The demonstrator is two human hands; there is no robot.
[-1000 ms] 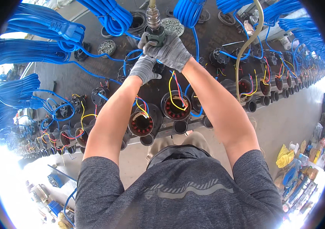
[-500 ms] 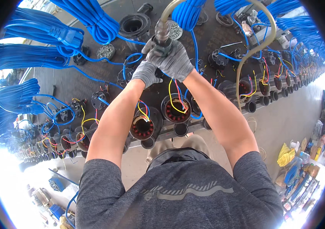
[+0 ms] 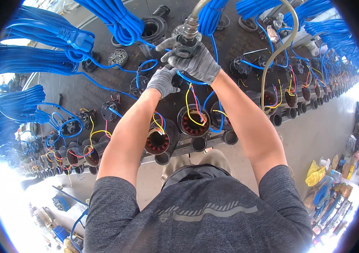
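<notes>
Moved since the earlier frame: hand tool (image 3: 186,48) and right hand (image 3: 199,63), slightly rightward; nearest blue cable bundle (image 3: 118,23), upper left, likewise.
Right grip: closed around the hand tool, upper centre; grey glove, one finger stretched leftward.
Left grip: left hand (image 3: 162,82), grey-gloved, lay just below and left of the right; fingers bent, contents hidden, hold could not be told.
Hose: beige (image 3: 294,29), joined to the tool by a metal coupling (image 3: 191,27), arched toward upper right.
Motor housings: two, open, lower centre, one (image 3: 194,130) with yellow, red and blue wires (image 3: 187,101).
Screws: one bowl (image 3: 118,57), upper left of centre.
Support: dark tabletop (image 3: 91,82).
</notes>
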